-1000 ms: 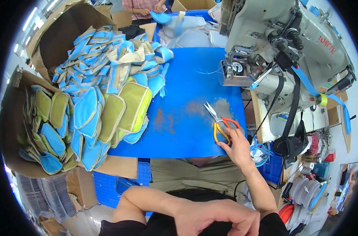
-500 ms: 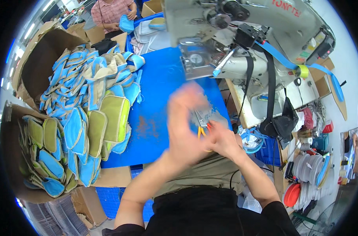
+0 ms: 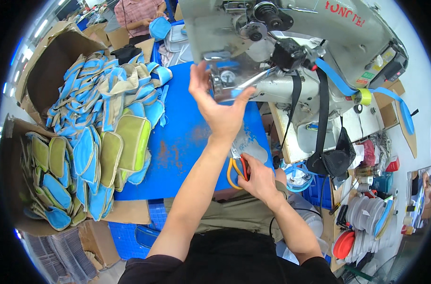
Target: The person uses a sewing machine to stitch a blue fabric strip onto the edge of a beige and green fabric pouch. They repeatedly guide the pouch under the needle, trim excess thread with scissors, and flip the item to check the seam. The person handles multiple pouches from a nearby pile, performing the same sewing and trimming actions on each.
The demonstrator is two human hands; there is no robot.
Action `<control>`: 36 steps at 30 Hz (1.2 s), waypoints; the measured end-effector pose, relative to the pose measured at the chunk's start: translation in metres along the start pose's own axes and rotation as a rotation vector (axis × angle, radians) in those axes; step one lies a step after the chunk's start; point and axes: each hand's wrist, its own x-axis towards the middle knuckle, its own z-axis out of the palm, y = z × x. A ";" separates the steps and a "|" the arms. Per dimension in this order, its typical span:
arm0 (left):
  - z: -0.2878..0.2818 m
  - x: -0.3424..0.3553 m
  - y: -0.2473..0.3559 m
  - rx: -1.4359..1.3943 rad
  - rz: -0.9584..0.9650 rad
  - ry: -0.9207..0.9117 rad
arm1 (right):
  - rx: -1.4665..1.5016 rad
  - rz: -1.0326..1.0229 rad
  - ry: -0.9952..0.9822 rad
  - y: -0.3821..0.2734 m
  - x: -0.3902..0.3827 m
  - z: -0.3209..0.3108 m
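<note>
My left hand (image 3: 220, 113) is raised at the front of the grey sewing machine (image 3: 319, 23), fingers apart around the metal housing at its sewing end (image 3: 227, 75); whether the fingertips touch it I cannot tell. My right hand (image 3: 257, 179) holds the orange-and-yellow handles of scissors (image 3: 234, 171), their metal blades pointing toward the machine, low over the blue work board (image 3: 173, 175). Left of my hands lie piled blue-and-beige sewn straps (image 3: 83, 87) and padded olive-and-blue pouches (image 3: 111, 158).
Cardboard boxes (image 3: 23, 199) border the piles on the left. Blue tape (image 3: 343, 83) and black straps hang from the machine over its white table (image 3: 367, 118). Spools and plastic reels (image 3: 367, 213) fill the right side. A co-worker (image 3: 137, 19) handles a blue piece at the back.
My left hand has moved up from the lower edge to the machine's sewing end, which blurred midway. My right hand stays at the scissors. The view has shifted, bringing the machine further left.
</note>
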 end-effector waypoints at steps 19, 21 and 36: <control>-0.020 0.014 -0.007 -0.298 -0.181 -0.104 | -0.076 -0.035 -0.018 0.006 0.007 0.004; -0.032 0.013 -0.009 -0.280 -0.148 -0.115 | 0.056 0.063 -0.125 0.006 0.010 -0.002; -0.063 0.037 0.001 -0.465 -0.360 -0.316 | 1.347 0.025 -0.298 -0.131 -0.016 -0.121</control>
